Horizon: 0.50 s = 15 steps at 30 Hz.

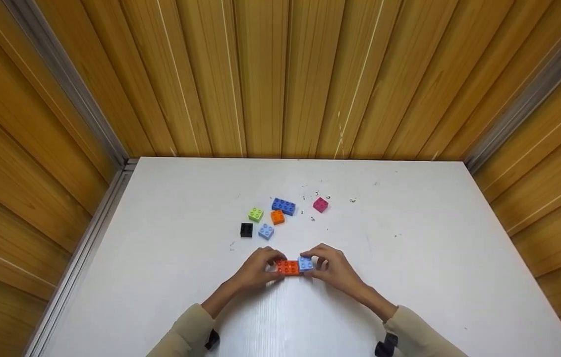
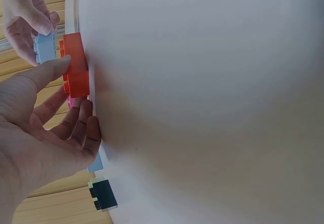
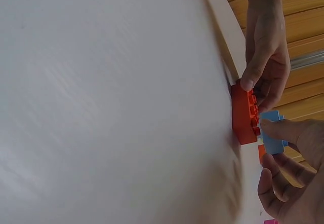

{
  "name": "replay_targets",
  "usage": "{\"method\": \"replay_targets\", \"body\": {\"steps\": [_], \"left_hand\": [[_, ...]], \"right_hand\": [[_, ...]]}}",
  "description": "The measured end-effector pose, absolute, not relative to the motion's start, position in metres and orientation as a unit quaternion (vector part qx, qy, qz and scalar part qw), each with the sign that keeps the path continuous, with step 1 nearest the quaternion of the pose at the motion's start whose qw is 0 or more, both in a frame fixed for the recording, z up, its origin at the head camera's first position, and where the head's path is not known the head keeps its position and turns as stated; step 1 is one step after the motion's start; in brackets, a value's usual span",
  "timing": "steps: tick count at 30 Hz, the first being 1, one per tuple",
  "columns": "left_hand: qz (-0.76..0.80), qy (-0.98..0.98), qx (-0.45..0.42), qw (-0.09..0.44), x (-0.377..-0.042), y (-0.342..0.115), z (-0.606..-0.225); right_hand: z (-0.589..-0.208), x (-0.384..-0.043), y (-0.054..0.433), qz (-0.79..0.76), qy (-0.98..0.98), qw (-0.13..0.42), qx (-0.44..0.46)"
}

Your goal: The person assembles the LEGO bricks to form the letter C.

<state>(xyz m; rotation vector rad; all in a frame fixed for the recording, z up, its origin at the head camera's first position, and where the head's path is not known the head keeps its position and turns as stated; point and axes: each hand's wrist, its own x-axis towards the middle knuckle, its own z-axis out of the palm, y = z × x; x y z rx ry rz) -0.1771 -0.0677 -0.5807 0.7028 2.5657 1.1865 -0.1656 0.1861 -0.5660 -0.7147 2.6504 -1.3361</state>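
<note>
My left hand (image 1: pixel 258 267) pinches the left end of a long red toy brick (image 1: pixel 287 268), thumb on the near side and fingers on the far side. The red brick rests on the white table with its studs up. A small light blue brick (image 1: pixel 305 264) is pinched between the thumb and fingers of my right hand (image 1: pixel 334 267). In the right wrist view this blue brick (image 3: pixel 272 132) is close over the studs at the right end of the red brick (image 3: pixel 244 113). From the left wrist, the blue brick (image 2: pixel 46 46) appears just above the red one.
Beyond my hands lie loose bricks: a black one (image 1: pixel 246 230), a second light blue one (image 1: pixel 266 231), a lime green one (image 1: pixel 255 214), an orange one (image 1: pixel 277 217), a long dark blue one (image 1: pixel 283 206) and a magenta one (image 1: pixel 320 205). Wood-look panels (image 1: pixel 260 79) wall the table (image 1: pixel 171 198).
</note>
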Motion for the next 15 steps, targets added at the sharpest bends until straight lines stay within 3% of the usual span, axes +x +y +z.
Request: {"method": "replay_targets", "body": {"steps": [15], "left_hand": [[0.413, 0.870, 0.243, 0.119, -0.1777, -0.0682, -0.5814]], "right_hand": [[-0.5695, -0.1654, 0.1828, -0.433, 0.873, 0.055, -0.221]]}}
